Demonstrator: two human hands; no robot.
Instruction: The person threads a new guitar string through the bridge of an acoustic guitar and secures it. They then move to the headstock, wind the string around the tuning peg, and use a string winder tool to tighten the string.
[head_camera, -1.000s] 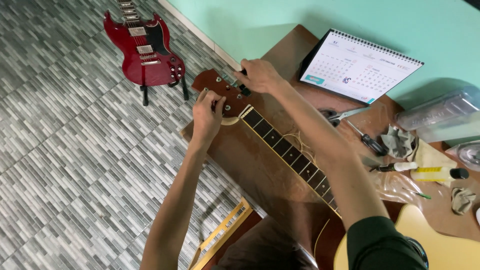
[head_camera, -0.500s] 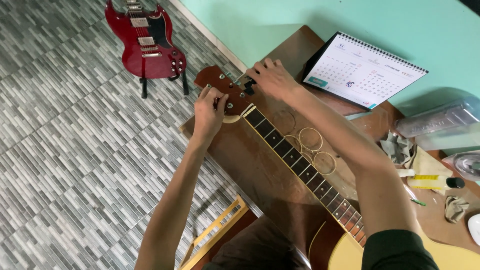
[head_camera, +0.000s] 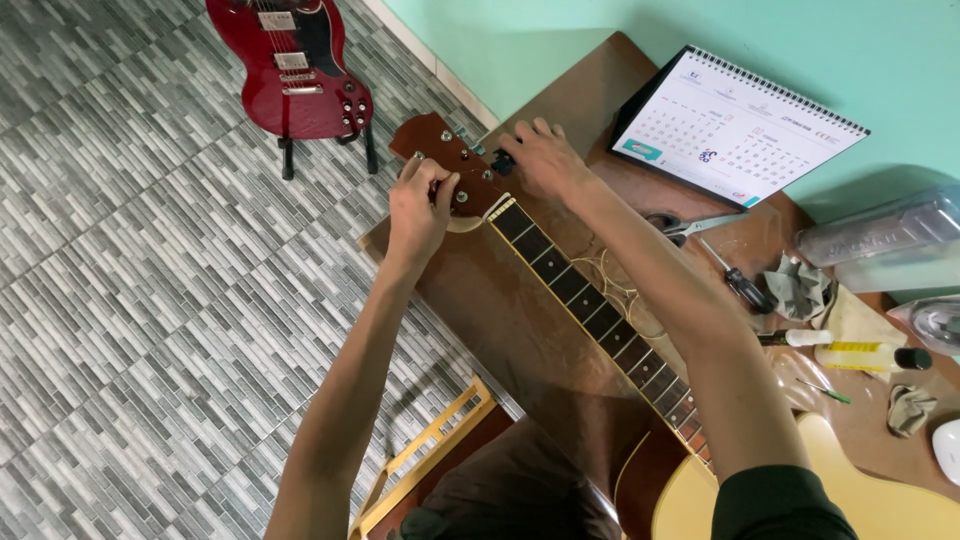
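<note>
While the acoustic guitar's headstock (head_camera: 443, 165) juts past the brown table (head_camera: 500, 300) edge, the left hand (head_camera: 417, 212) pinches a near-side tuner, fingers closed. The right hand (head_camera: 540, 160) curls, closed, around a black winder (head_camera: 501, 161) on the far-side pegs. Judged best: steady turns, headstock braced.

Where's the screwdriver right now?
On the table, right of the guitar neck: the screwdriver lies between the scissors and a grey rag.
</note>
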